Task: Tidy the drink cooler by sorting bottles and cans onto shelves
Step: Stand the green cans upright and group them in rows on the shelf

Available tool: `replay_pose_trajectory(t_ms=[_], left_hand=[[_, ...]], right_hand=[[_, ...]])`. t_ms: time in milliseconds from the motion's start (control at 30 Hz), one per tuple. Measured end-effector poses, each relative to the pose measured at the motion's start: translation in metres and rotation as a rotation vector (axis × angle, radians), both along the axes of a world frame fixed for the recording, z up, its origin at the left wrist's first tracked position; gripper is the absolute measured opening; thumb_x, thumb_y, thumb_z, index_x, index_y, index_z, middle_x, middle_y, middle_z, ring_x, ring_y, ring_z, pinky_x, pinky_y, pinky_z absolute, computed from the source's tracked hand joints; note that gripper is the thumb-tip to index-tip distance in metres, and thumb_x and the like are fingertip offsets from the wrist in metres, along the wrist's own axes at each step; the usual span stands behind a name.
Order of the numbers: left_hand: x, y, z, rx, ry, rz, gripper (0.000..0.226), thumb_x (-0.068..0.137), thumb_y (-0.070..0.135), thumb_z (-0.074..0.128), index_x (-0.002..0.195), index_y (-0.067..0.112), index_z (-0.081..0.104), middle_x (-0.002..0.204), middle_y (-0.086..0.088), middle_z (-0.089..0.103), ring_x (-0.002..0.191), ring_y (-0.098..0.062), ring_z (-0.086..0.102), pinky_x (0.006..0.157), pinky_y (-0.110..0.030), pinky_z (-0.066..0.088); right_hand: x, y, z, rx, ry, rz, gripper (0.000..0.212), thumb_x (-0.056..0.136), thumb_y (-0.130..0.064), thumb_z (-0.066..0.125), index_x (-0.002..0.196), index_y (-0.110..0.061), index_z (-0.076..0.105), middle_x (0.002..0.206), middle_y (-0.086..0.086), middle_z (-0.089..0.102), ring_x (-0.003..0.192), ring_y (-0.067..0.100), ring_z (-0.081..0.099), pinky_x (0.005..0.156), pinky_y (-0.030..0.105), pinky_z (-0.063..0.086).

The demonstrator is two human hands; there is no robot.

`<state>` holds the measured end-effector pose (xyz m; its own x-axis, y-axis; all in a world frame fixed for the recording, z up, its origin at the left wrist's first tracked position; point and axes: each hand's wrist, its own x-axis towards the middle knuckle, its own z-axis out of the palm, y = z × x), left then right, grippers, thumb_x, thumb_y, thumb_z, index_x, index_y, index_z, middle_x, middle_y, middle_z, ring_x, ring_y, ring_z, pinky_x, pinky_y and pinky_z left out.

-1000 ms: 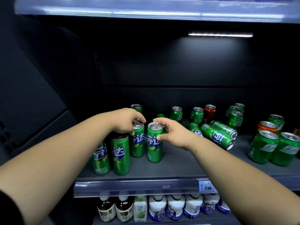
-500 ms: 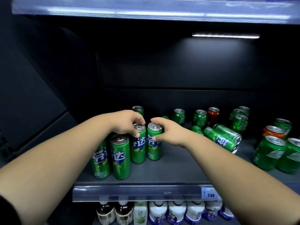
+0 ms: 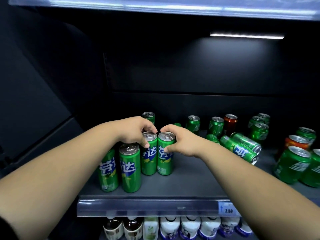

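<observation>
Left fingers (image 3: 146,144): the left hand (image 3: 135,131) is curling over the left can (image 3: 149,160), gripping its rim.
Right fingers (image 3: 166,149): the right hand (image 3: 181,143) is wrapping round the right can (image 3: 165,163), thumb pressing on the label.
Cans: both are standing upright and touching, behind the front pair (image 3: 129,170).
Room: bare shelf (image 3: 199,179) is lying open rightward, up to the toppled cans (image 3: 242,150).
Edge: the rail (image 3: 155,207) is carrying a price tag (image 3: 228,210).

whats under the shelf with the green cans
Below the shelf stand two brown bottles, a pale green bottle and white bottles. The front rail cuts off their tops; anything behind that row cannot be seen.
</observation>
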<state>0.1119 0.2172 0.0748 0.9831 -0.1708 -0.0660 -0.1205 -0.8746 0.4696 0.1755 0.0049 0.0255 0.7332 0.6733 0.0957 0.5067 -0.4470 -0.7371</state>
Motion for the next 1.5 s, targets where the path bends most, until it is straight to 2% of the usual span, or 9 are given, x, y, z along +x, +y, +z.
replay_pose_trajectory(t_ms=[200, 400, 533, 667, 800, 1000, 1067, 1233, 1500], left_hand=[[0.006, 0.003, 0.002, 0.044, 0.01, -0.031, 0.064, 0.069, 0.016, 0.087, 0.126, 0.026, 0.062, 0.114, 0.015, 0.064, 0.106, -0.007, 0.062, 0.099, -0.032, 0.048], [0.02, 0.006, 0.013, 0.025, -0.037, -0.056, 0.058, 0.073, 0.033, 0.085, 0.125, 0.021, 0.063, 0.12, 0.006, 0.064, 0.11, -0.009, 0.059, 0.097, -0.024, 0.046], [0.034, -0.004, 0.018, 0.063, -0.108, -0.051, 0.049, 0.078, 0.038, 0.079, 0.121, 0.02, 0.064, 0.11, 0.008, 0.066, 0.094, -0.003, 0.06, 0.076, -0.012, 0.044], [0.048, -0.018, 0.021, 0.185, -0.149, -0.039, 0.047, 0.08, 0.042, 0.076, 0.121, 0.025, 0.063, 0.116, 0.009, 0.064, 0.098, -0.007, 0.059, 0.081, -0.02, 0.045], [0.065, -0.026, 0.021, 0.261, -0.107, 0.015, 0.047, 0.083, 0.04, 0.074, 0.126, 0.026, 0.06, 0.116, 0.011, 0.06, 0.102, -0.009, 0.057, 0.086, -0.023, 0.045], [0.089, -0.006, 0.009, 0.284, -0.169, 0.163, 0.052, 0.073, 0.037, 0.081, 0.121, 0.032, 0.061, 0.117, 0.01, 0.064, 0.103, -0.009, 0.06, 0.094, -0.03, 0.05], [0.096, 0.007, 0.006, 0.244, -0.2, 0.21, 0.061, 0.068, 0.03, 0.086, 0.123, 0.026, 0.061, 0.12, 0.005, 0.065, 0.106, -0.012, 0.061, 0.096, -0.03, 0.049], [0.113, 0.028, -0.009, 0.175, -0.155, 0.286, 0.083, 0.066, 0.018, 0.088, 0.139, 0.013, 0.049, 0.138, -0.005, 0.057, 0.124, -0.02, 0.054, 0.104, -0.026, 0.041], [0.129, 0.03, -0.028, 0.062, -0.164, 0.304, 0.071, 0.07, 0.022, 0.087, 0.133, 0.012, 0.055, 0.125, -0.004, 0.063, 0.112, -0.016, 0.059, 0.097, -0.025, 0.044]], right_hand=[[-0.001, -0.003, -0.003, 0.058, 0.047, -0.003, 0.067, 0.076, -0.006, 0.082, 0.134, -0.02, 0.053, 0.119, -0.007, 0.063, 0.107, 0.008, 0.062, 0.087, 0.02, 0.053], [0.006, -0.014, -0.005, 0.167, 0.197, 0.001, 0.073, 0.073, -0.02, 0.087, 0.137, -0.024, 0.052, 0.134, -0.002, 0.06, 0.121, 0.01, 0.059, 0.101, 0.032, 0.051], [0.022, -0.031, -0.002, 0.185, 0.221, -0.069, 0.067, 0.076, -0.025, 0.084, 0.135, -0.023, 0.053, 0.123, 0.008, 0.062, 0.099, 0.011, 0.065, 0.079, 0.024, 0.056], [0.04, -0.054, -0.001, 0.151, 0.139, -0.145, 0.063, 0.085, -0.013, 0.078, 0.14, -0.012, 0.049, 0.119, 0.001, 0.062, 0.092, 0.003, 0.062, 0.065, 0.007, 0.046], [0.061, -0.086, -0.007, 0.111, 0.089, -0.196, 0.066, 0.082, -0.014, 0.081, 0.14, -0.014, 0.05, 0.133, 0.007, 0.059, 0.109, 0.014, 0.063, 0.084, 0.013, 0.05], [0.101, -0.106, -0.008, 0.062, 0.08, -0.23, 0.069, 0.068, -0.023, 0.088, 0.13, -0.021, 0.058, 0.121, 0.0, 0.067, 0.11, 0.021, 0.067, 0.099, 0.04, 0.054], [0.11, -0.102, -0.01, 0.029, 0.08, -0.214, 0.083, 0.057, -0.038, 0.088, 0.133, -0.023, 0.057, 0.125, -0.001, 0.066, 0.113, 0.019, 0.065, 0.1, 0.039, 0.053], [0.116, -0.084, -0.022, -0.113, 0.061, -0.135, 0.076, 0.075, -0.024, 0.086, 0.142, -0.02, 0.05, 0.135, -0.001, 0.059, 0.119, 0.013, 0.056, 0.098, 0.026, 0.045], [0.102, -0.019, -0.08, 0.062, 0.041, -0.386, 0.096, 0.053, -0.059, 0.079, 0.137, -0.023, 0.05, 0.129, 0.002, 0.058, 0.118, 0.022, 0.059, 0.1, 0.035, 0.048]])
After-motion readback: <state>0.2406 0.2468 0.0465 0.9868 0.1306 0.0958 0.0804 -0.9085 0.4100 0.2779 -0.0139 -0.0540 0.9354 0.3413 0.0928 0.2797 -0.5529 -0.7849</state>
